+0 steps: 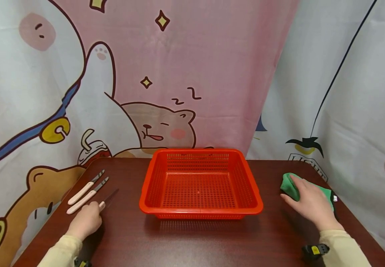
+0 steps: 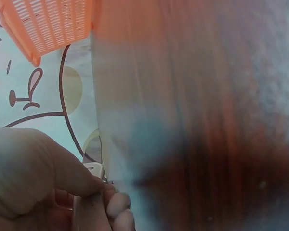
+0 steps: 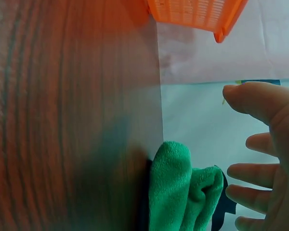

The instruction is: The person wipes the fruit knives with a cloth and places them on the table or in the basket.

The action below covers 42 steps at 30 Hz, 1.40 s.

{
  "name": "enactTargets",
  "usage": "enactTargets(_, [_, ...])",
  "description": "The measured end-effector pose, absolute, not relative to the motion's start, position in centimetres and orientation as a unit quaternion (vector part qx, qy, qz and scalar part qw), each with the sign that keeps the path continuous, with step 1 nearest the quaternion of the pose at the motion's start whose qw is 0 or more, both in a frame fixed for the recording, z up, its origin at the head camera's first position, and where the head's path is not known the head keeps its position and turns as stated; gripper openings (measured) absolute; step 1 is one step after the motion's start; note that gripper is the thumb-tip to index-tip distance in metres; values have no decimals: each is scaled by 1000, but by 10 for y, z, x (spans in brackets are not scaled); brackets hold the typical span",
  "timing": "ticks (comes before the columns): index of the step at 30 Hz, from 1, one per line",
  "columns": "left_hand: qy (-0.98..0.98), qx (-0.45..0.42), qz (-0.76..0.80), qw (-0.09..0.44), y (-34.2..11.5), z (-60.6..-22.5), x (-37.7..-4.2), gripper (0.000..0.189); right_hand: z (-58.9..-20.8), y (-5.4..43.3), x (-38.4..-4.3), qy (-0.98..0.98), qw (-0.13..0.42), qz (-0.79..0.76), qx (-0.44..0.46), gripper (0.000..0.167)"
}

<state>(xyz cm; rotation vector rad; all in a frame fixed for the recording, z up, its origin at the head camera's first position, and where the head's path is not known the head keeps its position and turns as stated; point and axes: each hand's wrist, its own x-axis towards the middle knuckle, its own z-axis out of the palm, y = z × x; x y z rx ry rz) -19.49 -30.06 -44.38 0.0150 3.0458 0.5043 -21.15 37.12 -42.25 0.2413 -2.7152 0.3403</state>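
On the left of the table, my left hand (image 1: 85, 221) grips a small knife (image 1: 102, 205) by its pale handle, its thin blade pointing away to the right. The left wrist view shows the thumb and curled fingers round that handle (image 2: 92, 211). Two similar knives (image 1: 80, 193) lie side by side just beyond this hand. Over at the right, my right hand (image 1: 312, 204) is spread above a folded green cloth (image 1: 290, 186). Seen from the right wrist, the fingers (image 3: 253, 174) are extended and apart from the fuzzy cloth (image 3: 171, 187).
A red plastic basket (image 1: 200, 212) with perforated walls stands at the middle of the dark brown table (image 1: 192, 244). Behind the table hangs a cartoon-printed curtain (image 1: 212, 74). The cloth lies close to the table's right edge.
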Motion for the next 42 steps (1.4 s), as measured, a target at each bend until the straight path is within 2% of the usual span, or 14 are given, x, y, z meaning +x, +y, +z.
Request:
enactTargets(9, [980, 48, 189, -38, -295, -428, -191, 4, -420, 381, -218, -975, 177, 114, 68, 83])
enactTargets(16, [975, 64, 199, -79, -286, -411, -188, 16, -421, 387, -225, -976, 181, 105, 68, 85])
enactTargets(27, [953, 82, 265, -124, -272, -394, -184, 12, -424, 393, -233, -983, 143, 113, 36, 91])
enactTargets(30, [949, 92, 272, -131, -267, -389, -184, 13, -426, 395, -236, -985, 131, 113, 27, 93])
enactTargets(42, [930, 111, 335, -106, -244, -365, -187, 8, -435, 401, -248, -988, 101, 116, 4, 99])
